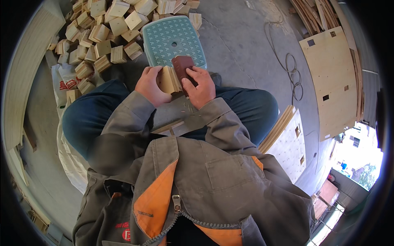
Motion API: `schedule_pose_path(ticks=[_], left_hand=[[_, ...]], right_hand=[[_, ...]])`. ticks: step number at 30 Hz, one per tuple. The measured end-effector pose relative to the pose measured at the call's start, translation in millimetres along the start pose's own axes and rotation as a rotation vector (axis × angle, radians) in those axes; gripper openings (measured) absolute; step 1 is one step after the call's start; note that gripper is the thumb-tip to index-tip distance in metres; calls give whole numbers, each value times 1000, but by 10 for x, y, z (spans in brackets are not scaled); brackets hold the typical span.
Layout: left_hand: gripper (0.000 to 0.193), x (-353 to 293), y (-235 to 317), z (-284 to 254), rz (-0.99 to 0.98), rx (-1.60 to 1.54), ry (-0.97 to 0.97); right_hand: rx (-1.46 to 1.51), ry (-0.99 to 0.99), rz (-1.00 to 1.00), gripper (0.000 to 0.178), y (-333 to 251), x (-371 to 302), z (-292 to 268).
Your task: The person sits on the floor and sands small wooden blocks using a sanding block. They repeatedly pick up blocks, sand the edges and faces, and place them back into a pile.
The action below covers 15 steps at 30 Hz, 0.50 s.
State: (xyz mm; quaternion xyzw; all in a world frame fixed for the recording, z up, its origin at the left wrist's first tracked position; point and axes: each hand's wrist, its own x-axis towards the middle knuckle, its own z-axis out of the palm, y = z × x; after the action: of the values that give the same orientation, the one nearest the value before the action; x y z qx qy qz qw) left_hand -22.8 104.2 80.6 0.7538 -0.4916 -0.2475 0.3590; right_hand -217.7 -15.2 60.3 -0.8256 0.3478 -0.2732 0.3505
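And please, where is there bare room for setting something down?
Bare: the far part of the teal stool, and the grey floor between the stool and the looped cable. Crowded: left of the stool, where wooden blocks lie heaped, and its near edge, where the left hand holds a pale block and the right hand a brown block.

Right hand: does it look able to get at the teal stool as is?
Probably yes: the teal stool sits just beyond the right hand, much of its top bare. But that hand holds the reddish-brown block, so a full grasp would likely mean releasing it first.
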Motion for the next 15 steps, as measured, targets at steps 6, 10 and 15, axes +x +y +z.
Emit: schedule_pose_path(ticks=[6, 10, 15], left_hand=[[97, 9, -48, -32, -20, -14, 13], [96, 29, -42, -27, -8, -30, -2], [96, 8, 64, 16, 30, -176, -74]], right_hand=[[42, -50, -16, 44, -98, -70, -86], [59, -36, -4, 45, -98, -15, -88], [-6, 21, 11, 41, 34, 195, -67]])
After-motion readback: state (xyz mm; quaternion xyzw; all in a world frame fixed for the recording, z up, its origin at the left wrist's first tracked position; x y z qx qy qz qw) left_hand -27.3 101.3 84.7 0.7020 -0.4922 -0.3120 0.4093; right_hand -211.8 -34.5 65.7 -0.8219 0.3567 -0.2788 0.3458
